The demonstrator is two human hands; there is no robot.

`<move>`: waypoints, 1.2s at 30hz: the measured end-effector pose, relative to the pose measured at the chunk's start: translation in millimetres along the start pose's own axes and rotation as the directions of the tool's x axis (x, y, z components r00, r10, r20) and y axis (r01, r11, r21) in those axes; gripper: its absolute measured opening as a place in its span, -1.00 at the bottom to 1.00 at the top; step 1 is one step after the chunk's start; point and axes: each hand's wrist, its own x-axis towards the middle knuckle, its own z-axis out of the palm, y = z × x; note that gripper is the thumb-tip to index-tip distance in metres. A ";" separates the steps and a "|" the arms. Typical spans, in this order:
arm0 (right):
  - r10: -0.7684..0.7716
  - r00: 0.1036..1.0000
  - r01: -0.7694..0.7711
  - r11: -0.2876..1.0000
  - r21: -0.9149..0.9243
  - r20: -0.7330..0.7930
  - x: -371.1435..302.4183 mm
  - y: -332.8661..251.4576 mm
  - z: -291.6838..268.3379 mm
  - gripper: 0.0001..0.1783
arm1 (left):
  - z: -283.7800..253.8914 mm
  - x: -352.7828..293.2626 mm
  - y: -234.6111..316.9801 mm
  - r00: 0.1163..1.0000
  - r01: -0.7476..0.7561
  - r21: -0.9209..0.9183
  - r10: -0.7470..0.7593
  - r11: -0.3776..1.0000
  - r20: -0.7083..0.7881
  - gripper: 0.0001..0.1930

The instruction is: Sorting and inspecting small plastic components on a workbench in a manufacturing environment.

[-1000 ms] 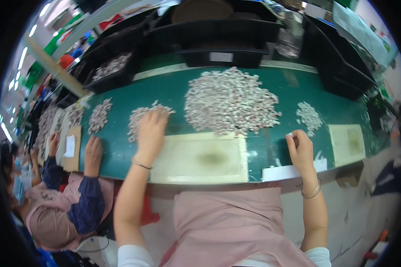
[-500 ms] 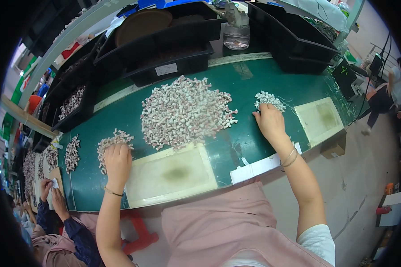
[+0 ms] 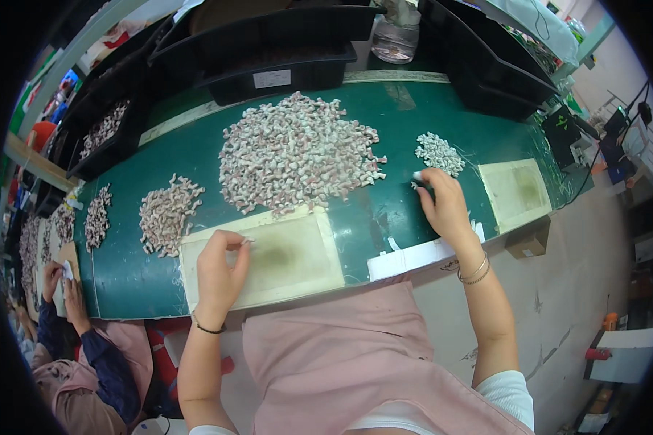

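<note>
A large heap of small, pinkish-white knobbed pieces (image 3: 297, 156) lies on the green tabletop. My left hand (image 3: 223, 268) is over the left pale mat (image 3: 297, 261), thumb and forefinger closed at their tips; whatever they pinch is too small to make out. To its upper left is a smaller heap of beige-pink pieces (image 3: 168, 216). On the right, a little pile of whiter pieces (image 3: 440, 154) lies just beyond my right hand (image 3: 444, 203). That hand has thumb and forefinger apart, with something white at the forefinger's tip and a small piece near it.
Black bins (image 3: 290, 72) line the table's far side, beside a clear jar (image 3: 395, 40). A second pale mat (image 3: 516, 190) lies at right, and a white cardboard strip (image 3: 413, 259) along the front edge. A co-worker's hands (image 3: 69, 290) are at far left.
My left hand has left the beige-pink heap and moved right, over the mat. My right hand has drawn back slightly from the whiter pile, its thumb and forefinger now apart. The view has shifted.
</note>
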 end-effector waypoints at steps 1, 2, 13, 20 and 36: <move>0.044 0.999 -0.045 0.997 -0.056 -0.006 -2.6 0.5 -0.1 -0.80 | 2.9 -0.1 3.3 1.000 0.000 -0.011 0.000 1.000 -0.007 -0.86; 0.038 0.999 -0.040 0.992 -0.122 -0.017 -4.6 -3.1 2.7 -0.81 | 7.0 0.5 7.0 1.000 0.022 -0.040 -0.023 0.999 -0.017 -0.85; -0.089 0.994 0.060 0.918 -0.391 -0.058 -7.5 -25.1 16.2 -0.91 | 44.7 -3.5 40.4 0.992 0.118 -0.283 -0.127 0.952 -0.015 -0.85; -0.104 0.994 0.086 0.950 -0.300 -0.042 -7.8 -25.3 22.3 -0.88 | 53.9 -2.8 51.4 0.996 0.072 -0.291 -0.083 0.954 -0.027 -0.87; 0.209 0.967 -0.255 0.760 0.598 0.146 -4.6 -98.1 17.8 -0.86 | 67.4 -5.1 78.2 0.998 0.059 -0.399 -0.060 0.915 0.011 -0.87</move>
